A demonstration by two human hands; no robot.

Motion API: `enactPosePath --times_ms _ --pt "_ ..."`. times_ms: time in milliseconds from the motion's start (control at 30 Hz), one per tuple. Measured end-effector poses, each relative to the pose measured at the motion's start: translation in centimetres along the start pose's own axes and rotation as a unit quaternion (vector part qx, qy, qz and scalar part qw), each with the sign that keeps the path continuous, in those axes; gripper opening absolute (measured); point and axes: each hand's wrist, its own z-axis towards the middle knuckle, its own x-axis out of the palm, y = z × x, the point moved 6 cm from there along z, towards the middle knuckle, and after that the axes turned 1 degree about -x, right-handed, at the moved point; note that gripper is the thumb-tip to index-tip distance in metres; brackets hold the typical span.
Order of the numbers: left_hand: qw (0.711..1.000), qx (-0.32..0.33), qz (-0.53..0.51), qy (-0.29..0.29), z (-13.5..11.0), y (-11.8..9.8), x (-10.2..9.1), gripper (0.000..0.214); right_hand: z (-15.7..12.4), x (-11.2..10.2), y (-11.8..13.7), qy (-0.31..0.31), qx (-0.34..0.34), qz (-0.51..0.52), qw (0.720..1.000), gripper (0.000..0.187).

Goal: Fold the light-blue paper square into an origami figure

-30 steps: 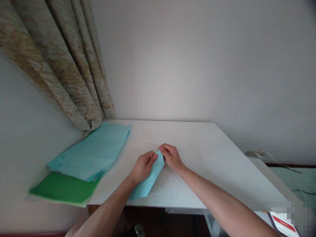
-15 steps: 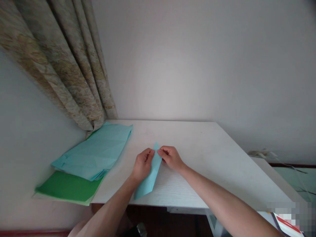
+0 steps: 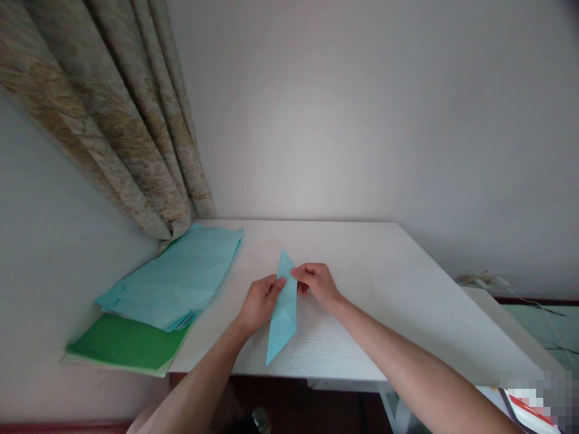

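A folded light-blue paper (image 3: 283,313), long and pointed at both ends, stands over the white table (image 3: 384,283) near its front edge. My left hand (image 3: 259,303) pinches its left side with curled fingers. My right hand (image 3: 316,284) pinches its right edge just opposite. The upper tip rises above both hands, and the lower tip points toward me.
A stack of light-blue paper sheets (image 3: 178,278) lies at the table's left, over green sheets (image 3: 124,342) that overhang the edge. A patterned curtain (image 3: 113,114) hangs at the back left. A red and white object (image 3: 527,408) sits at the lower right.
The folded paper has been opened out and turned more upright between my hands. Its upper tip now shows above my fingers. Both hands have shifted slightly away from me.
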Motion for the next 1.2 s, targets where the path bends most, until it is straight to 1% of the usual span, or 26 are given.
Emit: enactPosePath --times_ms 33,67,133,200,233,367,533,733,1000,1200 --pt "1.000 -0.008 -0.004 -0.002 0.0 0.1 0.0 0.046 0.0 0.0 0.1 0.000 -0.004 0.010 1.000 0.033" --pt "1.000 -0.022 -0.012 0.009 0.0 0.2 0.2 0.046 0.0 -0.1 0.2 -0.006 -0.012 0.015 1.000 0.033" --pt "0.996 -0.053 -0.031 0.058 -0.2 0.6 0.8 0.046 -0.1 -0.4 0.4 -0.027 -0.027 0.015 0.999 0.033" --pt "0.993 -0.064 -0.034 0.097 -0.4 0.9 1.2 0.047 0.0 -0.7 0.4 -0.044 -0.028 0.014 0.999 0.033" --pt "0.993 -0.055 -0.028 0.099 -0.4 1.0 1.1 0.046 0.0 -0.8 0.3 -0.046 -0.023 0.016 0.999 0.034" --pt "0.999 -0.007 0.007 0.043 -0.2 1.1 0.4 0.043 0.1 -0.5 0.1 -0.026 -0.005 0.029 0.999 0.034" --pt "0.999 -0.003 0.025 0.023 -0.1 1.2 0.2 0.041 0.1 -0.3 0.2 -0.019 -0.005 0.018 1.000 0.033" --pt "0.999 0.000 0.026 0.024 -0.2 1.0 0.2 0.042 0.0 -0.3 0.2 -0.007 -0.009 0.003 1.000 0.034" --pt "0.999 0.008 0.020 0.041 -0.2 0.6 0.2 0.042 -0.4 0.2 0.0 0.014 -0.012 -0.063 0.998 0.044" --pt "0.998 0.002 -0.012 0.061 0.0 0.4 0.7 0.044 -0.4 0.0 0.4 -0.016 -0.051 -0.051 0.997 0.054"
